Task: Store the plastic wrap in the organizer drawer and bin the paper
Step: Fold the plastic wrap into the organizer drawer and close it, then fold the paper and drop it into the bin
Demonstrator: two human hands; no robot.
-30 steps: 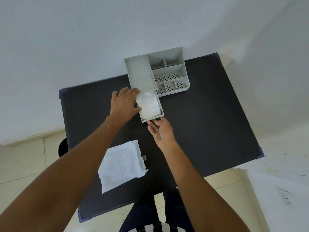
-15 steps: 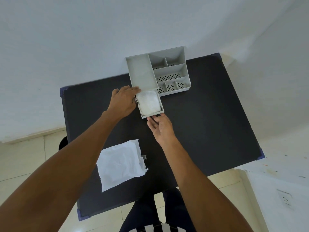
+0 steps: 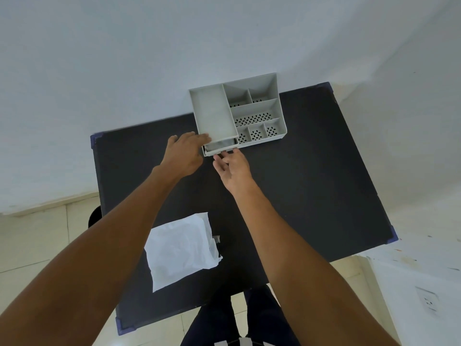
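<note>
Two hands work at one grey organizer (image 3: 249, 113). The left hand (image 3: 185, 153) lies flat, fingers loosely spread, against the organizer's near left corner, gripping nothing. The right hand (image 3: 233, 164) is open, fingertips touching the front of the single drawer (image 3: 220, 148), which sticks out only slightly. Whether the plastic wrap is inside the drawer cannot be told. One white sheet of paper (image 3: 180, 248) lies near the front of the black tabletop (image 3: 311, 183), well apart from the organizer.

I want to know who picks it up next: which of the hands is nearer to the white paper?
Neither clearly. The left hand and right hand are both far from the paper, at the drawer.
</note>
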